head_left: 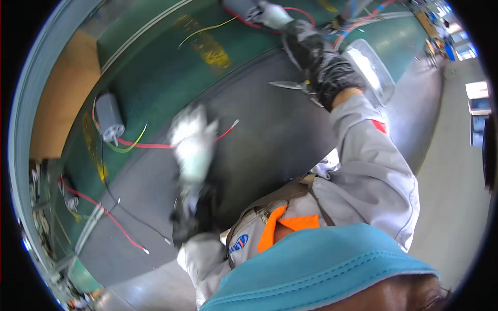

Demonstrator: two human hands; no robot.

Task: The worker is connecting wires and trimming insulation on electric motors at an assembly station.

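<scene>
My right hand (276, 16), in a white glove below a black sleeve cover, reaches to the far edge. Its fingers close against the end of a grey cylindrical motor (241, 7), partly cut off by the picture's edge. My left hand (193, 137), also white-gloved, is smeared by motion over the dark mat (259, 135). A red wire (150, 145) from a second grey motor (110, 116) passes behind or through this hand; its tip shows on the other side. I cannot tell whether the fingers hold it.
Scissors (286, 84) lie beside my right forearm. A clear plastic tray (369, 70) stands to its right. At the left are a third motor (71, 199) with loose wires and a brown cardboard panel (67, 98). Worn yellow tape (210, 49) marks the green surface (161, 67).
</scene>
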